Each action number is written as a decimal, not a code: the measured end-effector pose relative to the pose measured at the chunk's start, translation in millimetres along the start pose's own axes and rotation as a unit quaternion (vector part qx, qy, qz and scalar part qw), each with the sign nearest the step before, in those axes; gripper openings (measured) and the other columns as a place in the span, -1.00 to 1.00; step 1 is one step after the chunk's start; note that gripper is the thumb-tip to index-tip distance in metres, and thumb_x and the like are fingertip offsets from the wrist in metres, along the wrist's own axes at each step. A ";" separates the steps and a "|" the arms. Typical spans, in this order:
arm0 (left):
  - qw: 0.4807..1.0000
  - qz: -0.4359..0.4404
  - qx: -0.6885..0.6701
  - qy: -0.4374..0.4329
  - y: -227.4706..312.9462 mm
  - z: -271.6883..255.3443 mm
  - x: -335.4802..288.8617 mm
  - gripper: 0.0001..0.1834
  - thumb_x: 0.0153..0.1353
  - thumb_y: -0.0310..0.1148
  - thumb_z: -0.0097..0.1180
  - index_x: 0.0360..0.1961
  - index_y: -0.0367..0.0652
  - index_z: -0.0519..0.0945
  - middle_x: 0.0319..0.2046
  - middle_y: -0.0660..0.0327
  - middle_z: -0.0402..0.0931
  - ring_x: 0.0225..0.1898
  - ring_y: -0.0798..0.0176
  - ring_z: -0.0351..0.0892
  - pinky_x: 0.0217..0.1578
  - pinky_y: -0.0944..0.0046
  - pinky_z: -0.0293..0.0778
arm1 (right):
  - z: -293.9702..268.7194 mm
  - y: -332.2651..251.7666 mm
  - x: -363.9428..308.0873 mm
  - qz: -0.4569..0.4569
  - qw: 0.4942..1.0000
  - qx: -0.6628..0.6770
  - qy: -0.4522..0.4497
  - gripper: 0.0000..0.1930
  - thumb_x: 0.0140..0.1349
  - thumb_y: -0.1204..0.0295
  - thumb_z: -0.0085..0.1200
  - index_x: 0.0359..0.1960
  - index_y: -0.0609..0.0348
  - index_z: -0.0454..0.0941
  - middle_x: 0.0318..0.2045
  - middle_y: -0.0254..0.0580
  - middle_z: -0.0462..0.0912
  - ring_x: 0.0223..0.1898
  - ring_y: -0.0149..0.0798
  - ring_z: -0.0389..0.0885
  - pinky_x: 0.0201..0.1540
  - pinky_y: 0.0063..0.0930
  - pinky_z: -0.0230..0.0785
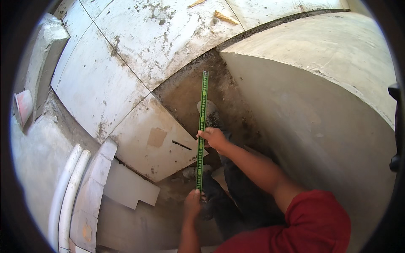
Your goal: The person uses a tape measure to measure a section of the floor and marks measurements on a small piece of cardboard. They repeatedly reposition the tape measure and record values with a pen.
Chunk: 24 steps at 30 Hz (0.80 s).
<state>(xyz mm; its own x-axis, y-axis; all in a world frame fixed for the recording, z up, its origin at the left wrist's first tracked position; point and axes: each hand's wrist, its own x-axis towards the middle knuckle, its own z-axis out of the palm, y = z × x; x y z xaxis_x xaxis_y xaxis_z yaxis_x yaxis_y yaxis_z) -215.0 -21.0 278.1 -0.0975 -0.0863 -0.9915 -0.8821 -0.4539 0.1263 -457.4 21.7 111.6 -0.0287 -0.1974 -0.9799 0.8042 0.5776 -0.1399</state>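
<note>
A bright green tape measure blade [202, 101] with dark markings stretches lengthwise through the middle of the view, its metal-tipped end over bare brown ground. Midway along it, my right hand [214, 138] pinches the blade between thumb and fingers. My left hand [193, 203] is closed round its near end; whether a tape case sits inside that hand is hidden. Under the blade, a dirt-covered shoe [206, 108] of mine stands on the ground. Beside the blade, a thin dark stick-like piece [182, 145] lies on a white floor tile [143, 130].
Large dirty white tiles [139, 38] cover the far floor, with wood scraps [225, 17] on them. A curved plastered wall [303, 97] rises on the right. At left are two white pipes [69, 189], a notched tile piece [126, 185] and a pinkish bucket [24, 105].
</note>
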 end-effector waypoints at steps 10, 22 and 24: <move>0.984 -0.037 0.145 0.099 28.3 -87.0 -95.1 -0.58 0.38 -0.07 -0.05 -0.35 -0.25 0.57 -0.52 0.13 0.54 -0.44 0.22 0.56 -0.35 0.16 0.46 | 2.4 -92.0 -14.3 -0.064 0.996 0.060 -0.023 -0.74 0.40 0.15 0.06 -0.22 0.08 0.57 -0.32 -0.30 0.66 -0.36 -0.44 0.61 -0.22 -0.41 0.48; 0.967 -0.035 0.201 0.150 157.4 -189.8 -159.0 -0.58 0.36 -0.08 -0.03 -0.42 -0.25 0.57 -0.52 0.04 0.56 -0.43 0.07 0.57 -0.30 0.09 0.45 | 43.0 -208.5 -109.3 -0.117 0.974 0.190 -0.047 -0.72 0.39 0.13 0.07 -0.20 0.08 0.53 -0.38 -0.34 0.63 -0.41 -0.43 0.60 -0.26 -0.50 0.47; 0.954 0.050 0.238 0.176 175.3 -209.2 -158.7 -0.57 0.38 -0.08 -0.05 -0.42 -0.24 0.57 -0.51 0.04 0.57 -0.42 0.06 0.58 -0.29 0.08 0.45 | 51.9 -232.1 -116.3 -0.133 0.968 0.210 -0.037 -0.68 0.37 0.12 0.09 -0.23 0.16 0.53 -0.39 -0.28 0.64 -0.45 -0.41 0.57 -0.32 -0.50 0.45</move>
<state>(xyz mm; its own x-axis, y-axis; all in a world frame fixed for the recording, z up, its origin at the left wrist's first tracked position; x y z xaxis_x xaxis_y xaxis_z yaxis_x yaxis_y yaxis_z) -257.7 -272.4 464.2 -0.1052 -0.4381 -0.8927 -0.9940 0.0200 0.1073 -609.9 -130.5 265.4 -0.2378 -0.3599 -0.9022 0.9451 0.1287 -0.3005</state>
